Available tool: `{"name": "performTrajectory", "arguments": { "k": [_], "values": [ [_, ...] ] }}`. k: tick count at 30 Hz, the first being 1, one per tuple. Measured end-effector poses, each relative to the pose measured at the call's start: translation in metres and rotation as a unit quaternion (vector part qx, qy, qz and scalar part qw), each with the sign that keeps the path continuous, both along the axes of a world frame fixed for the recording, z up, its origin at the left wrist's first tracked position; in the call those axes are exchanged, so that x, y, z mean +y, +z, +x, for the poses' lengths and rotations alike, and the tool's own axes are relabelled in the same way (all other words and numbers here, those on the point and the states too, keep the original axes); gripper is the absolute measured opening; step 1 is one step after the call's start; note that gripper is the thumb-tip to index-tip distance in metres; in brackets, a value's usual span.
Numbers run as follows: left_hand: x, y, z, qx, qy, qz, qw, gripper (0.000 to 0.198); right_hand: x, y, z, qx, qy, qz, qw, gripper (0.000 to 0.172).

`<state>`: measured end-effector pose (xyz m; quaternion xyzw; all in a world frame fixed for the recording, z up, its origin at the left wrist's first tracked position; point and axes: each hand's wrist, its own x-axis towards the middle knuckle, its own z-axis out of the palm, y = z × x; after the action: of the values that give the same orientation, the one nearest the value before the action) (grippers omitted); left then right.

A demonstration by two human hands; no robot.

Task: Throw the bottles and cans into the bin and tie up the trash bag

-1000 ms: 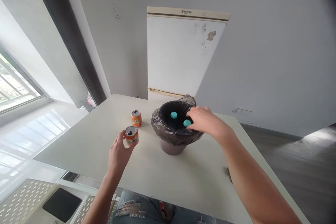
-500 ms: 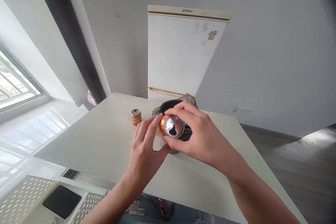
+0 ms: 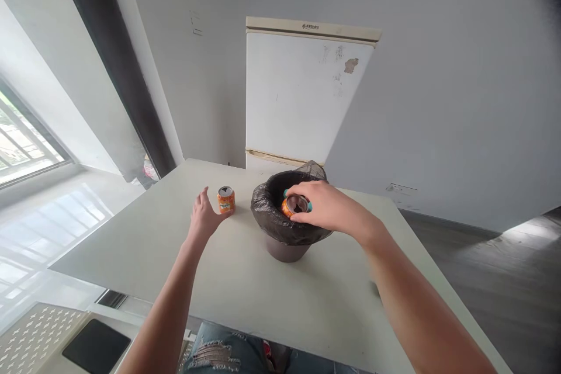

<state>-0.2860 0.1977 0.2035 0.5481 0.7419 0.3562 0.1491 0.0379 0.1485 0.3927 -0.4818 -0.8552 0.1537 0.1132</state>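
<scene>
My right hand (image 3: 322,204) grips an orange soda can (image 3: 289,206), its opened top facing me, inside the mouth of a small trash bin (image 3: 287,250). A black plastic bag (image 3: 267,219) lines the bin and folds over its rim. Something teal shows beside the can, mostly hidden by my fingers. To the left, my left hand (image 3: 205,219) is open, thumb and fingers apart, close beside a second orange soda can (image 3: 226,201) standing upright on the table. Whether the thumb touches that can I cannot tell.
The pale table (image 3: 245,304) carries the bin and the standing can. Behind it stands a white refrigerator (image 3: 302,93) against the grey wall. A dark flat object (image 3: 96,345) lies on a light perforated surface at lower left.
My left hand has let go of the held can and moved left to the standing one. My right hand has carried its can down into the bin's mouth.
</scene>
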Motion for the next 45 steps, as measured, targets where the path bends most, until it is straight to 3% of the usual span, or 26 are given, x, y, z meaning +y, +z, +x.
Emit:
{"name": "performTrajectory", "arguments": {
  "k": [2, 5, 7, 10, 13, 16, 19, 22, 25, 28, 31, 35, 37, 39, 42, 45],
  "values": [
    [0.014, -0.016, -0.003, -0.008, -0.014, -0.013, 1.000, 0.115, 0.010, -0.003, -0.008, -0.049, 0.023, -0.043, 0.998, 0.026],
    [0.022, -0.023, 0.002, -0.037, -0.038, 0.028, 0.998, 0.095, 0.019, -0.005, -0.012, -0.106, 0.055, -0.079, 0.990, 0.021],
    [0.022, -0.021, 0.007, -0.050, -0.054, 0.068, 0.995, 0.073, 0.021, -0.004, -0.009, -0.096, 0.068, -0.070, 0.991, 0.024],
    [0.021, -0.015, 0.015, -0.062, -0.067, 0.109, 0.990, 0.044, 0.016, -0.002, 0.001, -0.038, 0.031, -0.020, 0.999, 0.028],
    [0.017, -0.003, 0.023, -0.074, -0.059, 0.139, 0.986, 0.033, 0.002, 0.002, 0.007, 0.021, -0.038, 0.047, 0.998, 0.022],
    [0.001, 0.027, 0.036, -0.074, -0.002, 0.170, 0.983, 0.049, -0.016, 0.007, 0.005, 0.104, -0.073, 0.102, 0.987, 0.021],
    [-0.033, 0.076, 0.058, -0.034, 0.038, 0.300, 0.952, 0.065, -0.033, 0.012, -0.003, 0.187, -0.051, 0.101, 0.976, 0.038],
    [-0.071, 0.121, 0.085, 0.030, -0.028, 0.375, 0.926, 0.066, -0.046, 0.014, -0.013, 0.227, -0.013, 0.086, 0.970, 0.074],
    [-0.095, 0.137, 0.113, 0.064, -0.134, 0.394, 0.907, 0.069, -0.053, 0.015, -0.021, 0.249, 0.029, 0.098, 0.963, 0.072],
    [-0.102, 0.132, 0.128, 0.056, -0.193, 0.367, 0.908, 0.078, -0.055, 0.017, -0.021, 0.257, 0.039, 0.135, 0.956, 0.049],
    [-0.100, 0.131, 0.125, 0.023, -0.209, 0.334, 0.919, 0.083, -0.051, 0.019, -0.011, 0.244, -0.003, 0.183, 0.953, 0.039],
    [-0.089, 0.151, 0.097, 0.018, -0.154, 0.321, 0.934, 0.032, -0.037, 0.015, 0.008, 0.214, -0.101, 0.195, 0.952, 0.037],
    [-0.080, 0.162, 0.080, 0.043, -0.154, 0.274, 0.948, 0.021, -0.030, 0.009, 0.011, 0.191, -0.124, 0.166, 0.959, 0.036],
    [-0.066, 0.169, 0.062, 0.076, -0.177, 0.203, 0.960, 0.025, -0.026, 0.002, 0.011, 0.167, -0.131, 0.129, 0.969, 0.045],
    [-0.039, 0.163, 0.041, 0.118, -0.201, 0.085, 0.969, 0.039, -0.024, -0.008, 0.005, 0.125, -0.116, 0.078, 0.982, 0.060],
    [-0.008, 0.145, 0.030, 0.145, -0.223, -0.022, 0.964, 0.048, -0.024, -0.016, 0.001, 0.078, -0.091, 0.048, 0.992, 0.049]
  ]
}}
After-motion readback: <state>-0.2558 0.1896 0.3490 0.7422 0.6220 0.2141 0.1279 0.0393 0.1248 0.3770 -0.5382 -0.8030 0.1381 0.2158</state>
